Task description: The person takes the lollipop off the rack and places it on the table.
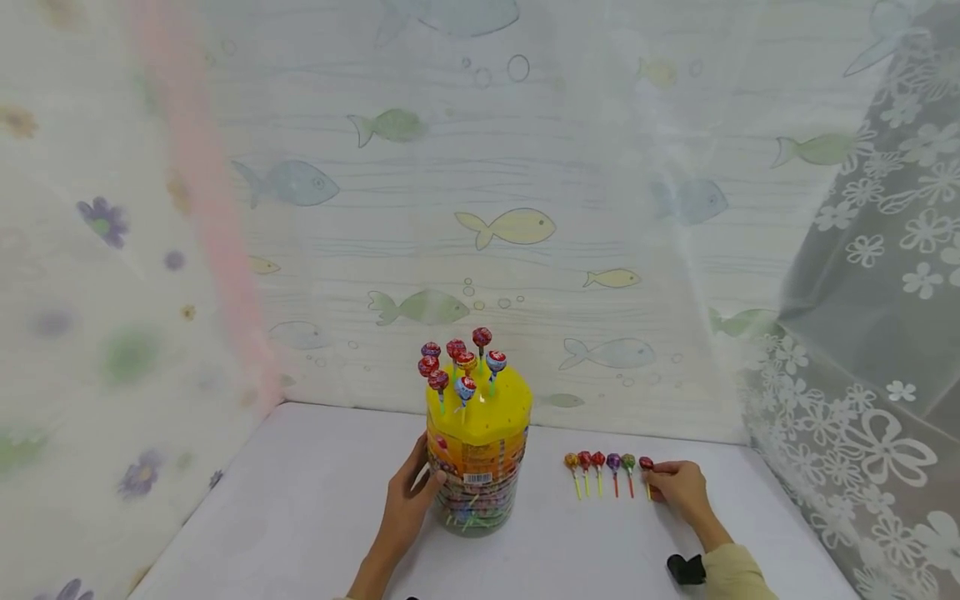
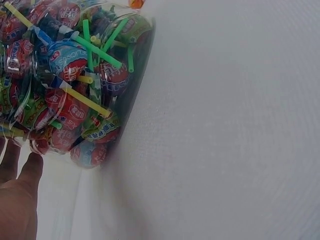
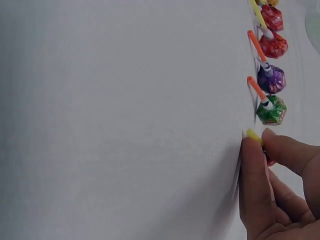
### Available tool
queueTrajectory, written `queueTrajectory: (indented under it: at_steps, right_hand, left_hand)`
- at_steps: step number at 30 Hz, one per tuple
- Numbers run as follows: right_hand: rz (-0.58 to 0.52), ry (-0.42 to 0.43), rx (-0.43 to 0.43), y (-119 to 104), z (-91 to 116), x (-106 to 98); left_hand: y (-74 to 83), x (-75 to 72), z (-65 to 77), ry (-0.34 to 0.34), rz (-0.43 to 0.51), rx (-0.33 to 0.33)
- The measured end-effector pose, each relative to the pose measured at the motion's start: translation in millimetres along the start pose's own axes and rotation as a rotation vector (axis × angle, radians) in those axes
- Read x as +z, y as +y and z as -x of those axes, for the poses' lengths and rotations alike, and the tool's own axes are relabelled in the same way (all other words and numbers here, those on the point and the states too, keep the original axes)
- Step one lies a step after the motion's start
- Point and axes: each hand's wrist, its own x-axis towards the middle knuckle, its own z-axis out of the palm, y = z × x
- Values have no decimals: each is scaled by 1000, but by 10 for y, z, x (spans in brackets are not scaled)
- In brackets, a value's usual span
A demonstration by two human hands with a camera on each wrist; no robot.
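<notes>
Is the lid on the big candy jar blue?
No, the lid on the candy jar is bright yellow, with lollipops standing up in it.

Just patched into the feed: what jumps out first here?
A clear lollipop jar with a yellow lid stands mid-table, lollipops stuck upright in the lid, the left hand resting against its side. To its right, a neat row of six lollipops lies on the white table, and the right hand pinches the stick of the rightmost one.
</notes>
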Motion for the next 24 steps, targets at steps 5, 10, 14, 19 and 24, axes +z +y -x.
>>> queueTrajectory:
  at_steps: [5,10,14,19,24]
  right_hand:
    - [19,-4,-4,4,-46,3]
    - [1,-8,-24,25,-65,-1]
    - [-2,-20,-21,5,-5,-33]
    - [73,-75,3,-111,146,-69]
    - [111,-101,-49,-289,298,-58]
  left_hand:
    - [11,8,4,1,0,-9]
    - [21,21,7,6,5,-16]
    - [16,38,14,-3,-5,-18]
    - [17,50,26,0,-19,-7]
    - [23,73,53,17,-51,14]
